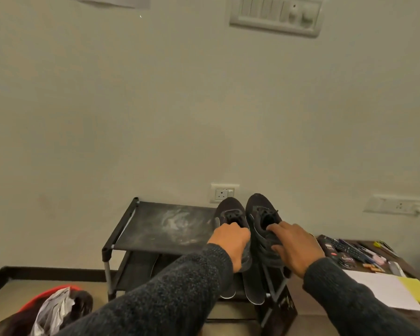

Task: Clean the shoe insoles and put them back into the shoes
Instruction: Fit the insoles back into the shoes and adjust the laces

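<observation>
head | left hand grips left shoe collar | right hand grips right shoe, forefinger inside | rack right edge

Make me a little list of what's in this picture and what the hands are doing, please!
place: top shelf of a black fabric shoe rack against a wall
shoes: two black knit sneakers, left sneaker and right sneaker, side by side, toes toward the wall
left hand: grips the left sneaker at its opening
right hand: fingers in the right sneaker's opening, thumb on its side
insoles: two flat dark insoles show below the sneakers
shelf surface: dusty white smudges
beside: brown table with white paper
</observation>
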Motion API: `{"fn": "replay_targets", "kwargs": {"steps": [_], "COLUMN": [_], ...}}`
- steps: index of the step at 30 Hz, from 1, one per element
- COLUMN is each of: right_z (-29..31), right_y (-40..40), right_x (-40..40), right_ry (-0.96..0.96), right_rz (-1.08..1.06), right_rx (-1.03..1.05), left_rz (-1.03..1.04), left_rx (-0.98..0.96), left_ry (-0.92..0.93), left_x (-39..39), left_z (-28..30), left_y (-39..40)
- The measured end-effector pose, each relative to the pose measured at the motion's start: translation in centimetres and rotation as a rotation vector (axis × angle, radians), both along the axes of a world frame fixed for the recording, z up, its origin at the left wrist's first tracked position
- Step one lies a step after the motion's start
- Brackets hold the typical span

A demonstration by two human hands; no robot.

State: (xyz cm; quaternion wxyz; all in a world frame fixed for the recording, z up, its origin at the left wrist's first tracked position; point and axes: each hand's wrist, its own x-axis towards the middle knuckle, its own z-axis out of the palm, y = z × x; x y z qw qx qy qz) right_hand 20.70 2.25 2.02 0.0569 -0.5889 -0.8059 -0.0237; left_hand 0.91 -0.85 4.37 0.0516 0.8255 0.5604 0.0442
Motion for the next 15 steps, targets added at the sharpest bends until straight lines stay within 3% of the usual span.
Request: {"fn": "replay_targets", "kwargs": {"steps": [15], "right_z": [-4.6], "right_y": [3.4], "right_x": [-1.4], "right_ry": [-0.044], "right_rz": [-0.049], "right_rx": [0.024], "left_rz": [-0.023], "left_rx": [-0.028], "left_ry": [0.055], "left_x": [0.7], "left_z": [-2.1], "left_y": [3.8]}}
